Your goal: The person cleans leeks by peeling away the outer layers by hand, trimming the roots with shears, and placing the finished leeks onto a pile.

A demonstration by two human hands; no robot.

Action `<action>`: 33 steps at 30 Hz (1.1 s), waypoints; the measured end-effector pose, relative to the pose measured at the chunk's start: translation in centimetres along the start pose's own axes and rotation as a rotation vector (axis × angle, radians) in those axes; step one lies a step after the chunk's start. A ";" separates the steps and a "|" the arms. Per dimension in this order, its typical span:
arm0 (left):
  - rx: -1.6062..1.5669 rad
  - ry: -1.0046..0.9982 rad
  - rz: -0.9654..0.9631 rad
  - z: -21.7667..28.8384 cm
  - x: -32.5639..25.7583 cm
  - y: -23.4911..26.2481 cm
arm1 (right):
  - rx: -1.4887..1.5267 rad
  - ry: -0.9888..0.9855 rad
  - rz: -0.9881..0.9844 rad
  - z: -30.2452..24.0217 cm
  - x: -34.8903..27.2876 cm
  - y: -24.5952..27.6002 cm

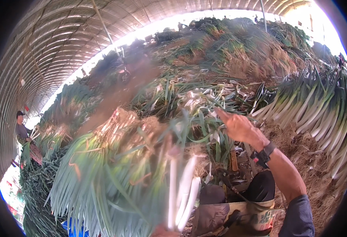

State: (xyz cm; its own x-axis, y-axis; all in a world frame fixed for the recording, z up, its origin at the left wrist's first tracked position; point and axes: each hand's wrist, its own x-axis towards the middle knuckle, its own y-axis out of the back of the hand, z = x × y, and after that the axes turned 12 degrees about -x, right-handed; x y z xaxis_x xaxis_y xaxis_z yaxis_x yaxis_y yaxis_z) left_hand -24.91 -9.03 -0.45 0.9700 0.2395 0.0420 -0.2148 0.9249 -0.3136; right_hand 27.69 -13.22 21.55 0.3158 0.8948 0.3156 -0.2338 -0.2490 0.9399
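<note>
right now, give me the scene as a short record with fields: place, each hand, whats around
place: arched tunnel shed heaped with green onions
right hand: raised, reaching into a loose pile of leaves; dark watch on the wrist
left hand: barely in view at the lower edge, gripping a blurred bunch of green onions
right side: stacked white-stalked onions
below: dark pouch and strap
far left: another person handling onions
</note>
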 end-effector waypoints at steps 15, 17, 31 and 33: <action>-0.188 0.065 0.132 -6.8 -0.6 1.4 | -0.153 -0.154 0.185 1.0 2.6 -3.1; -0.402 0.287 0.399 -0.6 2.6 -1.9 | -0.012 0.064 0.065 1.0 0.6 0.2; -0.053 0.388 0.321 8.3 11.4 0.2 | -0.347 0.783 0.329 -10.4 -6.7 3.6; 0.198 0.455 0.327 10.8 15.0 -2.2 | -0.315 0.863 0.260 -12.6 -7.6 2.7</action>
State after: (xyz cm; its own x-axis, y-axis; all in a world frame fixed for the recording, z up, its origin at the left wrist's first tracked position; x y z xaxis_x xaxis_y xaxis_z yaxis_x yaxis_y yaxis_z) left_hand -11.15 -4.24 11.11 0.7920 0.4111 -0.4514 -0.4853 0.8725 -0.0569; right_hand 13.04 -16.04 19.99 -0.5387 0.8216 0.1864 -0.4775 -0.4800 0.7360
